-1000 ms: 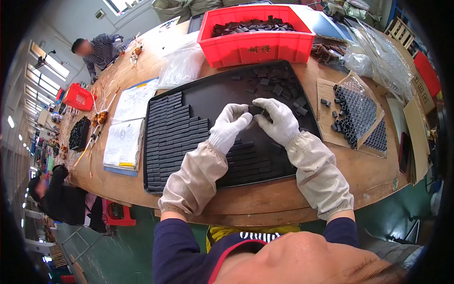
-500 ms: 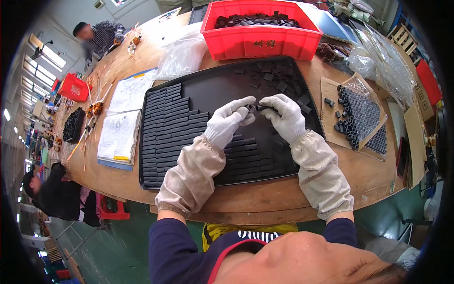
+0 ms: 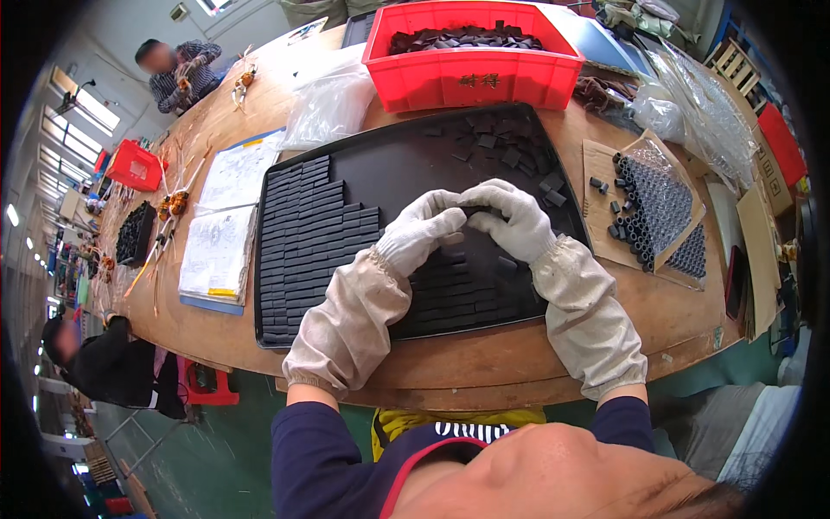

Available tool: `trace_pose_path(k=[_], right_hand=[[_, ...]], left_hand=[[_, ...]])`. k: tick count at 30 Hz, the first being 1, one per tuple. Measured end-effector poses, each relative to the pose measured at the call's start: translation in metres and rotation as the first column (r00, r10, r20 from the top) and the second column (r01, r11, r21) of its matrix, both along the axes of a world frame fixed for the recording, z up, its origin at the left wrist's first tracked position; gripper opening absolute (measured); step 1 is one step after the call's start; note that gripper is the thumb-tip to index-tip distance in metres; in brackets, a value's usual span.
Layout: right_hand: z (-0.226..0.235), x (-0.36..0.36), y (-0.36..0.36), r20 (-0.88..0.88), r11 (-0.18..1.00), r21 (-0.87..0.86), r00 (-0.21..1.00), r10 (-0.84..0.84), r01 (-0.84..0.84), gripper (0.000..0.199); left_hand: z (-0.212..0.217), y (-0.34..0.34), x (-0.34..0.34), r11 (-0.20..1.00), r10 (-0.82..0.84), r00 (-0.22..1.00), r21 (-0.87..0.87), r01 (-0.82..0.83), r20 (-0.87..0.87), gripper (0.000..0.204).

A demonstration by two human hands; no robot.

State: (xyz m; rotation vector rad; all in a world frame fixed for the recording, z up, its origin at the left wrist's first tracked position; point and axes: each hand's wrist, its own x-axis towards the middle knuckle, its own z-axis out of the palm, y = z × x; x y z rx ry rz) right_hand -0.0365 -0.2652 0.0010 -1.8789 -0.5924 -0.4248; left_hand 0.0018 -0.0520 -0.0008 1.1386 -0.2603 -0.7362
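My left hand and my right hand, both in white gloves, meet above the middle of a black tray. Their fingers are pinched together around a small black tube, mostly hidden now, and a dark thin piece at the right fingertips is covered too. Under and left of my hands, tight rows of black rectangular blocks fill the tray's left and near parts. Loose flat black pieces are scattered at its far right.
Beyond the tray stands a red bin heaped with black pieces. Short black tubes lie on cardboard and bubble wrap at the right. Papers on a blue clipboard and a plastic bag flank the tray's left. Two people sit at left.
My hands have come together; the tube's open end, visible before between the left fingers, is now largely covered. Across the table, the person in stripes has raised their hands.
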Motion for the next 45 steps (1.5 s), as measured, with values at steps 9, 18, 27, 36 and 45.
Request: trace_pose_path(k=[9, 18, 27, 36, 45], right_hand=[[-0.004, 0.005, -0.005, 0.056, 0.995, 0.036, 0.994, -0.098, 0.096, 0.036], [-0.001, 0.002, -0.002, 0.027, 0.999, -0.039, 0.999, -0.021, 0.022, 0.037], [-0.009, 0.009, -0.004, 0.381, 0.947, -0.253, 0.920, -0.092, 0.200, 0.032], [0.005, -0.021, -0.020, 0.415, 0.900, -0.041, 0.827, -0.379, 0.433, 0.028], [-0.010, -0.215, -0.031, 0.248, 0.659, -0.163, 0.678, -0.692, 0.734, 0.027]], left_hand=[[0.007, -0.013, -0.004, 0.961, -0.082, 0.996, -0.262, 0.089, 0.034, 0.068], [-0.003, -0.012, -0.002, 0.965, -0.045, 0.998, -0.258, 0.055, 0.044, 0.077], [0.002, -0.010, -0.005, 0.991, 0.049, 0.926, 0.098, -0.092, 0.375, 0.052], [-0.005, 0.003, 0.013, 0.957, 0.194, 0.890, 0.119, -0.264, 0.412, 0.028], [-0.002, -0.007, 0.005, 0.988, 0.152, 0.937, -0.037, -0.148, 0.314, 0.030]])
